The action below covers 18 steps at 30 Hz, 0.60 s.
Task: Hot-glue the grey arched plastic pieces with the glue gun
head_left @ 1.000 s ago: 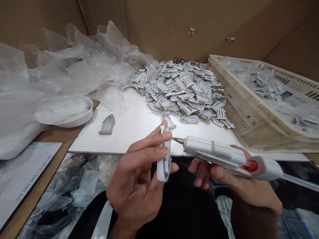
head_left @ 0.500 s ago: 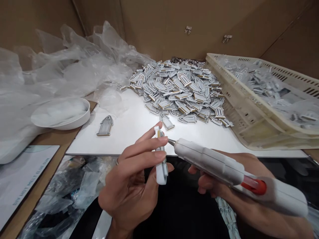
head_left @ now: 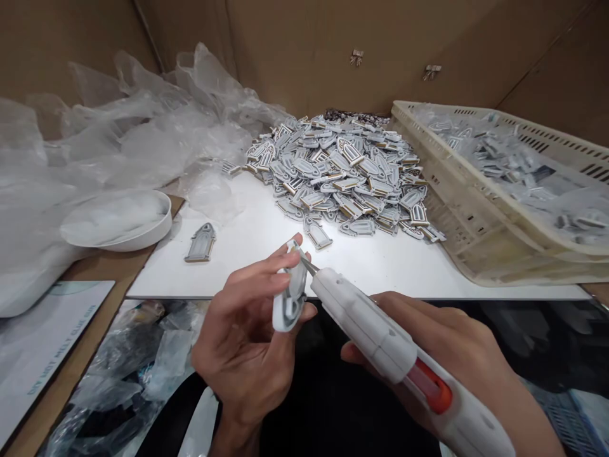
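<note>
Between the thumb and fingers of my left hand [head_left: 250,336] is a small white arched piece [head_left: 289,295], tilted on edge. My right hand [head_left: 447,355] is wrapped round a white tool [head_left: 371,327] with a red part in its body. The tool's thin metal tip meets the upper edge of the piece near my left fingertips. A single arched piece [head_left: 200,242] lies on the white board to the left. Beyond my hands rises a large pile of similar pieces [head_left: 347,174], with one piece [head_left: 317,233] at its front edge.
A cream plastic crate [head_left: 457,235] with bagged pieces stands at the right. Crumpled plastic bags [head_left: 162,133] spread over the back left, behind a white oval dish [head_left: 164,222]. A printed sheet [head_left: 52,343] lies at the left. Cardboard walls [head_left: 295,57] enclose the back.
The piece in my left hand has turned, showing more of its face, and shifted slightly left. My right hand has moved the tool left and angled it more steeply; its tip now overlaps the piece.
</note>
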Motion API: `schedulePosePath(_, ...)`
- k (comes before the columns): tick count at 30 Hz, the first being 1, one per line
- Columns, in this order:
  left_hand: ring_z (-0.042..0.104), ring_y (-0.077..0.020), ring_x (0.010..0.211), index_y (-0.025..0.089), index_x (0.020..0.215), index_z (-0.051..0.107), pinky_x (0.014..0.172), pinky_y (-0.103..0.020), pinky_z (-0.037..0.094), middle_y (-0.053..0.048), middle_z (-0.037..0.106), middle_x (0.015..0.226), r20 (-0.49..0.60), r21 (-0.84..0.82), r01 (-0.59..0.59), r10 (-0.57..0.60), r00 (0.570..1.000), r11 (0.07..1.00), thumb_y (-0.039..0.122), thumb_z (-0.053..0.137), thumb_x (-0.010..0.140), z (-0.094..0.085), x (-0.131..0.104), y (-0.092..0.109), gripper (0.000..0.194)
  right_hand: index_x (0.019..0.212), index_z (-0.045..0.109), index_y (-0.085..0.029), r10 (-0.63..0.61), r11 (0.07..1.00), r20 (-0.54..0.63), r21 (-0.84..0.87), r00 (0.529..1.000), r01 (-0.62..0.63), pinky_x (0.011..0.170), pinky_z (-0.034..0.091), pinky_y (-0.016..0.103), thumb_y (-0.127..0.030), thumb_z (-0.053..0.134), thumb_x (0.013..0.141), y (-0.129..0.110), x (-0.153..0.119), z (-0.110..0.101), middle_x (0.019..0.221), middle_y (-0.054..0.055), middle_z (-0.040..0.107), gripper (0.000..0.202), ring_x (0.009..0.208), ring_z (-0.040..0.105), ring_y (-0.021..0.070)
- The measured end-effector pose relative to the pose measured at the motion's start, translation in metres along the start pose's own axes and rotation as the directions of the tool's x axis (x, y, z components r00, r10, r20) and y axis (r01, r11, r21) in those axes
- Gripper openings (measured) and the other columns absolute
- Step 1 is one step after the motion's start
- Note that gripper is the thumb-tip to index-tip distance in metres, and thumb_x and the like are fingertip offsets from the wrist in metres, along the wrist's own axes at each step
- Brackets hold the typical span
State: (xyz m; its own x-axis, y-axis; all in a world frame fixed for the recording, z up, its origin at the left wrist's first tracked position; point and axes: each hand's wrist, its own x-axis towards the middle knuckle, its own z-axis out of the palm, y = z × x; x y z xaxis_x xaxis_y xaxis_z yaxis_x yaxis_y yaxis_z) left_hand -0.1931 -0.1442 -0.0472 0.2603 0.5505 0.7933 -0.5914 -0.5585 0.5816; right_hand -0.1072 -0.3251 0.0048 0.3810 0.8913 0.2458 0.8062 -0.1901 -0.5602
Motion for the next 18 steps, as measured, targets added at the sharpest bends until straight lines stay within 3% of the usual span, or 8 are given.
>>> schedulePosePath(4, 0.072, -0.0237, 0.115, 0.015, 0.117, 0.067, 0.108, -0.054, 0.061, -0.008, 0.073, 0.117, -0.025, -0.073, -0.02, 0.018, 1.0, 0.997, -0.008, 0.077, 0.078, 0.003, -0.002, -0.004, 0.047, 0.112, 0.064, -0.022, -0.087, 0.99, -0.076, -0.115, 0.993, 0.078, 0.055, 0.043, 0.024, -0.028, 0.052, 0.108, -0.001, 0.0, 0.004, 0.09, -0.001, 0.068, 0.015, 0.068, 0.065, 0.0113)
schedulePosePath(9, 0.069, -0.02, 0.119, 0.016, 0.119, 0.067, 0.116, -0.053, 0.055, -0.005, 0.071, 0.118, -0.092, -0.17, -0.013, -0.003, 0.996, 0.985, -0.014, 0.072, 0.077, 0.005, 0.0, 0.0, 0.052, 0.13, 0.061, -0.026, -0.099, 0.991, -0.097, -0.099, 0.99, 0.09, 0.058, 0.049, 0.027, -0.036, 0.058, 0.105, 0.005, -0.007, 0.004, 0.103, 0.003, 0.072, 0.027, 0.078, 0.071, 0.0184)
schedulePosePath(13, 0.069, -0.0277, 0.124, 0.019, 0.121, 0.067, 0.111, -0.055, 0.059, -0.007, 0.071, 0.124, -0.07, -0.267, 0.13, -0.154, 0.986, 0.955, 0.0, 0.075, 0.087, 0.003, -0.002, 0.004, 0.04, 0.134, 0.058, -0.033, -0.066, 0.995, -0.146, -0.08, 0.987, 0.054, 0.068, 0.056, 0.028, -0.035, 0.066, 0.1, 0.007, -0.017, 0.005, 0.109, 0.002, 0.071, 0.035, 0.083, 0.072, 0.0209)
schedulePosePath(16, 0.068, -0.0296, 0.128, 0.025, 0.123, 0.067, 0.103, -0.044, 0.065, -0.005, 0.07, 0.13, -0.027, -0.352, 0.26, -0.287, 0.957, 0.899, 0.009, 0.073, 0.093, 0.001, -0.003, 0.006, 0.034, 0.124, 0.067, -0.034, -0.082, 0.995, -0.216, -0.079, 0.973, 0.066, 0.067, 0.059, 0.026, -0.028, 0.068, 0.097, 0.006, -0.019, 0.004, 0.105, 0.001, 0.071, 0.027, 0.08, 0.072, 0.0206)
schedulePosePath(18, 0.069, -0.0294, 0.128, 0.028, 0.124, 0.067, 0.097, -0.038, 0.067, -0.004, 0.068, 0.133, 0.004, -0.413, 0.307, -0.335, 0.942, 0.857, 0.016, 0.07, 0.097, 0.0, -0.003, 0.007, 0.03, 0.119, 0.073, -0.033, -0.054, 0.998, -0.254, 0.015, 0.966, 0.06, 0.062, 0.058, 0.027, -0.027, 0.069, 0.096, 0.008, -0.018, 0.001, 0.098, 0.003, 0.072, 0.023, 0.076, 0.073, 0.022)
